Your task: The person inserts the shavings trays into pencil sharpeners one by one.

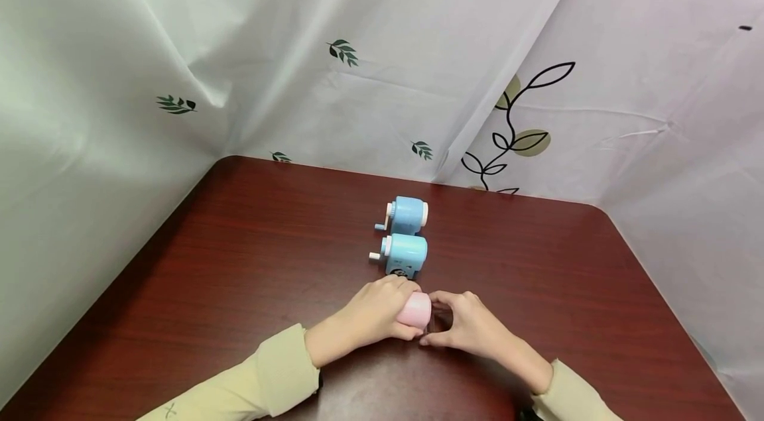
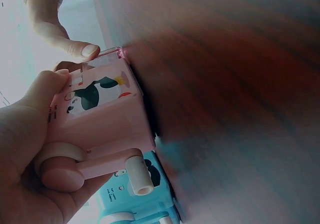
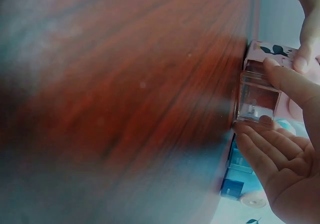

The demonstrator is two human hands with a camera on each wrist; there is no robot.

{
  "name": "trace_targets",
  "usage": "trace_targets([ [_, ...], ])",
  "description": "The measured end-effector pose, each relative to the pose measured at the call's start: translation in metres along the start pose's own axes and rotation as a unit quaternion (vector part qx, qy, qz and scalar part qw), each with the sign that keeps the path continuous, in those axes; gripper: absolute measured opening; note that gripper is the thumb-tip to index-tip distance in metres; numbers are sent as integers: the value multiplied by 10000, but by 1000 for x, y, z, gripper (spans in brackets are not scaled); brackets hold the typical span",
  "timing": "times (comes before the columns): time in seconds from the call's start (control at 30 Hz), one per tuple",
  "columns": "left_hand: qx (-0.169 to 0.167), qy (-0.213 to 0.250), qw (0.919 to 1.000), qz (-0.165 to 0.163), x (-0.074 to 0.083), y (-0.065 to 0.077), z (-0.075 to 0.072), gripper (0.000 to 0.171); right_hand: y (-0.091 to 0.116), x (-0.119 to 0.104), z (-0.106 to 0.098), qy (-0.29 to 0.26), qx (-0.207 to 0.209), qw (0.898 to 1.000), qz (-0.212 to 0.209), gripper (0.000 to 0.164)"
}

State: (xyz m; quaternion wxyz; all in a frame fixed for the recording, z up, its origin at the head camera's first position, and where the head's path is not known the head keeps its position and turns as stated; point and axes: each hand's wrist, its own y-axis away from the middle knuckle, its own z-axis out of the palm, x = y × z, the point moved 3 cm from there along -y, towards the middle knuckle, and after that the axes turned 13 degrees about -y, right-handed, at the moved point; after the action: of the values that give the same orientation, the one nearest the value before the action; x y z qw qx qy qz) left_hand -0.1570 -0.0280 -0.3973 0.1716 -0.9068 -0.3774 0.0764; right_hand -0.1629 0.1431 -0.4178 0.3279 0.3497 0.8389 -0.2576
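A pink hand-crank pencil sharpener (image 1: 416, 310) with a cartoon print stands on the table in front of me. My left hand (image 1: 376, 309) grips its body from the left, thumb on the near side. In the left wrist view the pink crank (image 2: 107, 165) with its white knob points toward the camera. At the sharpener's right end, a clear shavings drawer (image 3: 259, 101) sticks partly out of the base. My right hand (image 1: 474, 328) pinches this drawer, thumb on one side and fingers on the other. Inside the drawer, little shows apart from a small pale spot.
Two blue crank sharpeners stand in line behind the pink one, a light-blue one (image 1: 408, 252) close behind it and another blue one (image 1: 408, 210) farther back. The dark red wooden table (image 1: 268, 229) ends at white curtains (image 1: 286, 89) with leaf prints.
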Motion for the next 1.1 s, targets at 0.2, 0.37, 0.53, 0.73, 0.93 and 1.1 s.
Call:
trace_targets([
  [0.2, -2, 66, 10000, -1, -1, 0, 0, 51, -1, 1, 0, 152, 14, 9999, -69, 49],
  [0.37, 37, 144, 9999, 9, -1, 0, -1, 51, -3, 0, 1, 276, 28, 9995, -170, 48],
  [0.53, 54, 205, 9998, -10, -1, 1, 0, 51, -4, -1, 2, 380, 72, 9991, -200, 47],
  [0.73, 16, 259, 9997, -32, -1, 1, 0, 53, -6, -3, 3, 475, 78, 9986, -205, 47],
  [0.93, 29, 230, 9997, -11, -1, 1, -1, 54, -7, -5, 3, 524, 54, 9984, -219, 47],
  [1.1, 39, 222, 9997, -8, -1, 1, 0, 53, -8, -5, 4, 570, 47, 9981, -224, 50],
])
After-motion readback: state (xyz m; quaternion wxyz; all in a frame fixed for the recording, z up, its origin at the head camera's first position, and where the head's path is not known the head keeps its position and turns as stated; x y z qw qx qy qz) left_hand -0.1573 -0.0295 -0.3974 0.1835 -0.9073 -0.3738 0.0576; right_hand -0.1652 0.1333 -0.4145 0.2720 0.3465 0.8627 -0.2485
